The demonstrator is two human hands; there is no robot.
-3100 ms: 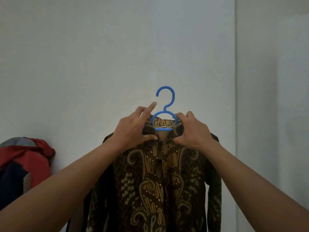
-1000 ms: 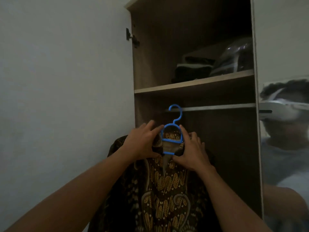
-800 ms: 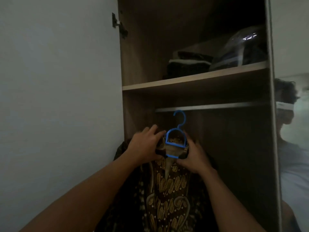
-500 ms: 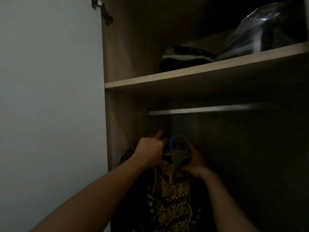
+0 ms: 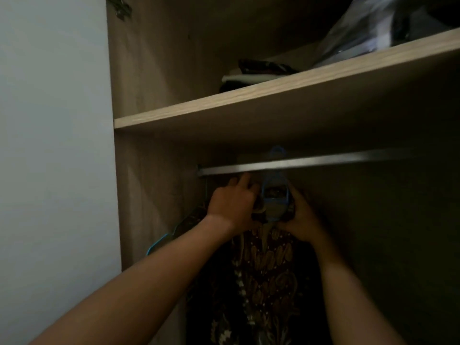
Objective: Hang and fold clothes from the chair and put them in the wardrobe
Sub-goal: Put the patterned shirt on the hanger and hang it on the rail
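A dark brown batik shirt [image 5: 263, 270] with gold patterns hangs on a blue plastic hanger [image 5: 275, 189] inside the open wardrobe. My left hand [image 5: 232, 204] grips the collar on the left of the hanger's neck. My right hand [image 5: 302, 220] grips the collar on the right. The hanger's hook rises behind the metal rail [image 5: 298, 163] and shows just above it. Whether the hook rests on the rail I cannot tell. The lower part of the shirt is lost in shadow.
A wooden shelf [image 5: 249, 100] sits right above the rail, with folded clothes [image 5: 256, 75] and a plastic-wrapped bundle [image 5: 373, 28] on it. The wardrobe's left side panel [image 5: 129, 195] is close to my left forearm. A pale wall [image 5: 49, 145] fills the left.
I have moved closer into the wardrobe and lifted the shirt; the hanger's hook went from below the rail to level with it, passing behind it.
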